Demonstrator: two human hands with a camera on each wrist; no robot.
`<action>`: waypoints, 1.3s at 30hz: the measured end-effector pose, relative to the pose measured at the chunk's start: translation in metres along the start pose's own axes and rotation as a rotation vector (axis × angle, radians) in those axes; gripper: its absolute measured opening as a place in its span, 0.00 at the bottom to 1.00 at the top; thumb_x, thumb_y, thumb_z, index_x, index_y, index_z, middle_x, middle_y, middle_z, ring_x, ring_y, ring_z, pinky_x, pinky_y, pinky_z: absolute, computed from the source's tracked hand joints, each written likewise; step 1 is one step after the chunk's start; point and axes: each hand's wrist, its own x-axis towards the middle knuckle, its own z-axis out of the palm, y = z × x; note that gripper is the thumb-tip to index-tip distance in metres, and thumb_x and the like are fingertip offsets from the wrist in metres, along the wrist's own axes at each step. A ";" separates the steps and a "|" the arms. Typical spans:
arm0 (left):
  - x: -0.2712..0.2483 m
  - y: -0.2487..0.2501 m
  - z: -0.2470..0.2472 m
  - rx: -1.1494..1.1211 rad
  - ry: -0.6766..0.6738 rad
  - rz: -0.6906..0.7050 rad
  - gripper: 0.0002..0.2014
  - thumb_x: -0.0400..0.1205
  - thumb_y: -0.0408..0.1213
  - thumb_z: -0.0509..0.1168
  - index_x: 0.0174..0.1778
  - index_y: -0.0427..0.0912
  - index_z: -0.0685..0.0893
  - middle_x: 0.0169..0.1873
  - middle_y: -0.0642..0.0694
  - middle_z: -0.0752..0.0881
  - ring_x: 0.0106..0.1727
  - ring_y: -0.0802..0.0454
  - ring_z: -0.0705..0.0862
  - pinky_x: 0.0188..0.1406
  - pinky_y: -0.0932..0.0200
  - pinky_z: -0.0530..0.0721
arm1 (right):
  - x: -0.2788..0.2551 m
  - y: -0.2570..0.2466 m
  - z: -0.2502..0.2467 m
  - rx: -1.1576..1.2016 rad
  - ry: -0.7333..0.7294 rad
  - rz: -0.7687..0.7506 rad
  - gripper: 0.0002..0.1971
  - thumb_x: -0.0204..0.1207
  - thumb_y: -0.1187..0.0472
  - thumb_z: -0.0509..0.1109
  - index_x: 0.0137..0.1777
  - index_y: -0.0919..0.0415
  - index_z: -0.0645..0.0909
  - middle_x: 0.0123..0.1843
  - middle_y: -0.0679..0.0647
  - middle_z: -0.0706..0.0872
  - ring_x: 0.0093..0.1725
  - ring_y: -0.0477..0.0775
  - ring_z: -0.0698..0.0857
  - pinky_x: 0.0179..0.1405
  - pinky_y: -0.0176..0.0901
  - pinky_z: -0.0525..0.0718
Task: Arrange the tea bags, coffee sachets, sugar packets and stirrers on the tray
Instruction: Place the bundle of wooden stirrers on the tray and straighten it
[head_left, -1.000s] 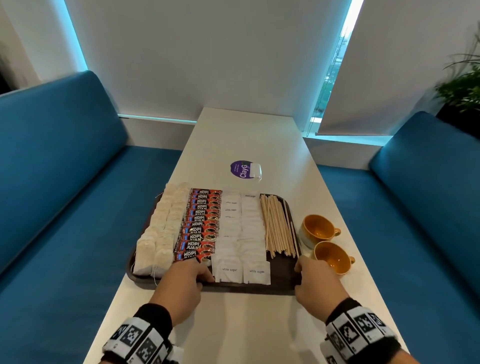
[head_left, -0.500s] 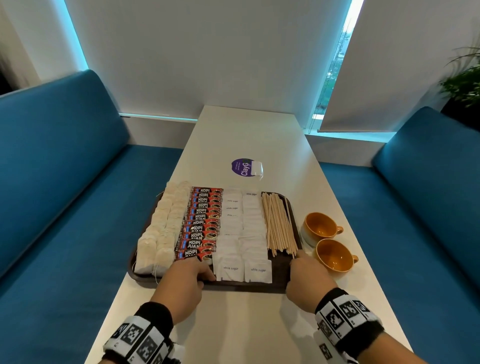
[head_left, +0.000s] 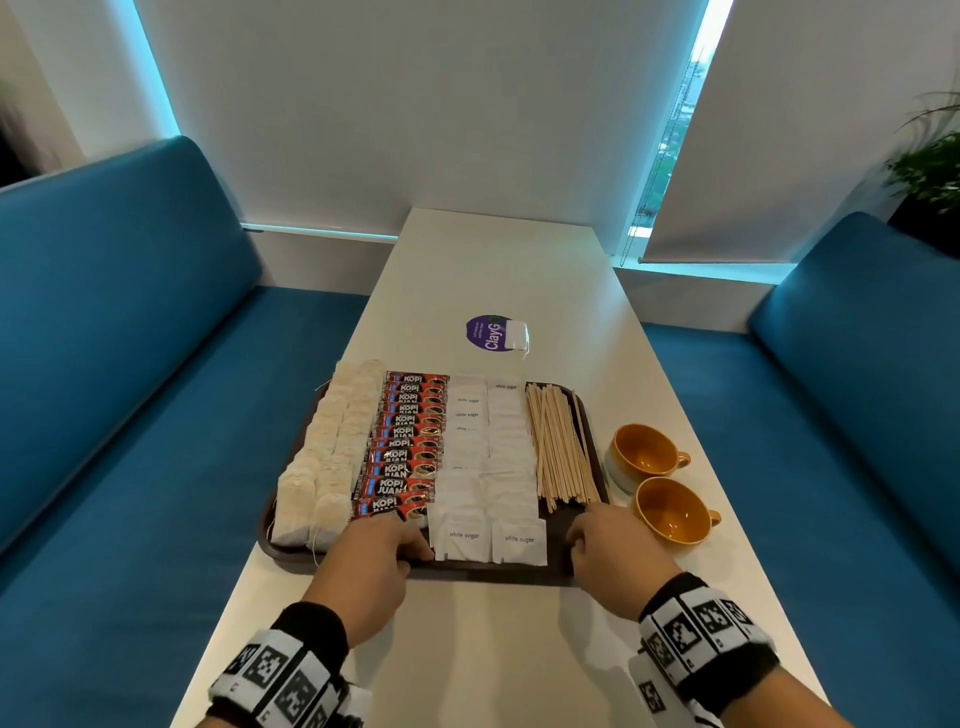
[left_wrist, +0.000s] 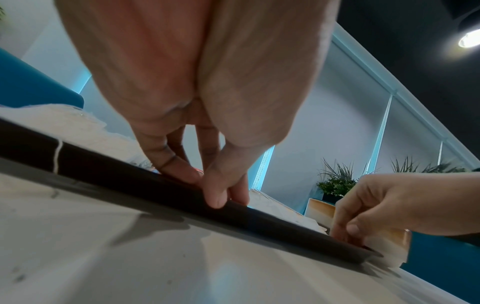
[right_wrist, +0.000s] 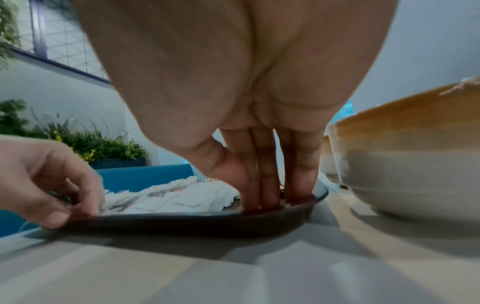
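My right hand (head_left: 610, 551) has slid inward, straight fingers in the tray (head_left: 488, 571); my left hand (head_left: 371, 556) pinches its rim; orange cups (head_left: 670, 512) just right.

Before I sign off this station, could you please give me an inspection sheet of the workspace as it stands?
Surface: white table, long, between blue benches.
Job's things: dark tray holds, left to right, tea bags, coffee sachets, sugar packets, stirrers, all in rows.
Clutter: two orange cups right of the tray; purple sticker beyond it.
Grippers: left hand pinches the tray's near rim; right hand has fingers in the tray's near right corner, thumb at the rim.
Cables: nothing seen.
Surroundings: window blinds, plant at right.
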 end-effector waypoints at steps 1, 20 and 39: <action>0.000 0.001 0.000 -0.002 -0.004 -0.001 0.16 0.84 0.29 0.67 0.53 0.58 0.90 0.55 0.62 0.85 0.60 0.60 0.81 0.64 0.64 0.78 | 0.004 -0.001 0.000 -0.004 -0.009 -0.005 0.13 0.86 0.57 0.65 0.67 0.53 0.83 0.63 0.49 0.82 0.57 0.46 0.83 0.58 0.38 0.85; -0.002 0.003 -0.005 0.006 -0.009 0.023 0.17 0.84 0.28 0.67 0.55 0.57 0.92 0.56 0.60 0.86 0.62 0.58 0.81 0.66 0.64 0.78 | 0.051 -0.005 0.006 -0.050 0.108 -0.180 0.14 0.87 0.56 0.61 0.62 0.55 0.88 0.56 0.50 0.83 0.54 0.51 0.83 0.56 0.41 0.83; -0.008 -0.004 -0.006 -0.025 0.118 0.034 0.12 0.83 0.30 0.70 0.47 0.55 0.90 0.52 0.60 0.83 0.58 0.58 0.81 0.61 0.68 0.77 | -0.054 0.048 -0.045 0.362 0.352 -0.135 0.08 0.78 0.59 0.78 0.50 0.43 0.86 0.47 0.38 0.86 0.48 0.39 0.84 0.48 0.29 0.81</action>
